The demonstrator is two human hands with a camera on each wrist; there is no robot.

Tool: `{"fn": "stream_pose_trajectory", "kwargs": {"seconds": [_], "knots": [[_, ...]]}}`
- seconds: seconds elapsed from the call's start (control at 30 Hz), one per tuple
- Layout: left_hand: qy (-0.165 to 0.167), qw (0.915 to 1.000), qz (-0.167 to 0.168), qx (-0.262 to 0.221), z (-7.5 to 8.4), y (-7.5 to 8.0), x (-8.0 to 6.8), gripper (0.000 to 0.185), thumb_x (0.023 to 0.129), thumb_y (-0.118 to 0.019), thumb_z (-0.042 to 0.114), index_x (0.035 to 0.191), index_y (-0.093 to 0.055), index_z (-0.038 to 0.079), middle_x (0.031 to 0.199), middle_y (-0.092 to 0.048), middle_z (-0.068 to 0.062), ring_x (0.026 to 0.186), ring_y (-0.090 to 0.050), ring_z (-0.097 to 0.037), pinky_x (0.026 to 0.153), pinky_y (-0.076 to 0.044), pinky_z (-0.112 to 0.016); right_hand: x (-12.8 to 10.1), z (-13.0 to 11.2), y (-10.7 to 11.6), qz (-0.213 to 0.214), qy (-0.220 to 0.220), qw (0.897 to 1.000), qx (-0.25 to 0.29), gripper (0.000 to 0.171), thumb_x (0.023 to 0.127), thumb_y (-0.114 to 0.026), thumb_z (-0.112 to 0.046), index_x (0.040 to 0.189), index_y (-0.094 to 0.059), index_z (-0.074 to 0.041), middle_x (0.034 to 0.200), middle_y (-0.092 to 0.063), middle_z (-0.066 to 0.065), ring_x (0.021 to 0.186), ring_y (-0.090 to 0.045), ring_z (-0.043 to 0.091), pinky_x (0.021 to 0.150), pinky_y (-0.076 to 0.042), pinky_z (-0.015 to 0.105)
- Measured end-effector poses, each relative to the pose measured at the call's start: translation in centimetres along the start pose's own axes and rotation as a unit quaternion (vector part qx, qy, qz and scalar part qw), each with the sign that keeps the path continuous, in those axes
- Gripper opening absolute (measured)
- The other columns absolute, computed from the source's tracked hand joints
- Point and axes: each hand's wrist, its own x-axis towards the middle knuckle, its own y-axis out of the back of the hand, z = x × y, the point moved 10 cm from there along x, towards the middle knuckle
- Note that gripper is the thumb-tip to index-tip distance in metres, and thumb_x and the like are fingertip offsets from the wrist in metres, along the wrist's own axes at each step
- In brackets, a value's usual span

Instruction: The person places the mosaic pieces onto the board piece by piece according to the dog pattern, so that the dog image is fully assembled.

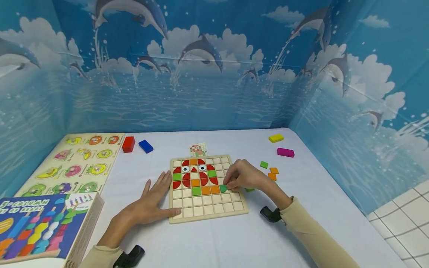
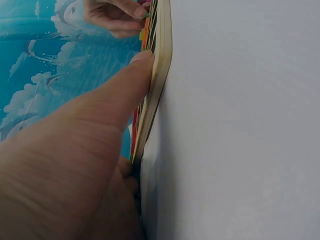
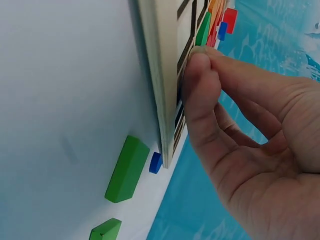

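— Head view, at the table: how far along is the mosaic?

— Roughly half. On the grid board point(image 1: 208, 188) red, orange and green tiles with two eyes fill the far rows; the near three rows and the right columns are bare cells.

— And the hands?

— The right hand point(image 1: 242, 175) pinches a green tile point(image 1: 223, 188) at the right end of the last filled row, tilted, not yet seated as far as I can judge. The left hand point(image 1: 155, 199) lies flat, fingers straight, against the board's left edge, thumb on its near corner.

— What remains?

— Loose tiles point(image 1: 272, 172), green and orange, wait to the board's right. A pattern card point(image 1: 198, 149) lies just beyond its far edge.
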Motion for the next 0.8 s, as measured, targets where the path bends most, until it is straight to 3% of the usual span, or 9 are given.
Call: {"fn": "stream_pose_trajectory", "kwargs": {"seconds": [0.33,0.8], "knots": [[0.008,0.9999,-0.006,0.003,-0.2,-0.1,0.0,0.122,0.088,-0.082,0.06,0.173,-0.013,0.006,0.182,-0.005,-0.014,0.168,0.005,-0.037,0.128,0.015,-0.067,0.1,-1.2,-0.4,0.002,0.039,0.997,-0.059,0.015,0.082,-0.094,-0.002,0.092,-0.083,-0.003,0.079,-0.071,-0.001,0.068,-0.058,0.011,0.063,-0.055,0.024],[0.009,0.9999,-0.007,0.006,-0.2,-0.1,0.0,0.122,0.088,-0.082,0.061,0.173,-0.014,0.005,0.182,-0.006,-0.014,0.167,0.005,-0.038,0.128,0.015,-0.067,0.2,-0.4,-0.7,-0.01,-0.012,0.998,-0.06,0.021,0.084,-0.093,-0.006,0.09,-0.074,-0.004,0.079,-0.065,0.001,0.071,-0.056,0.013,0.064,-0.052,0.024]]}}
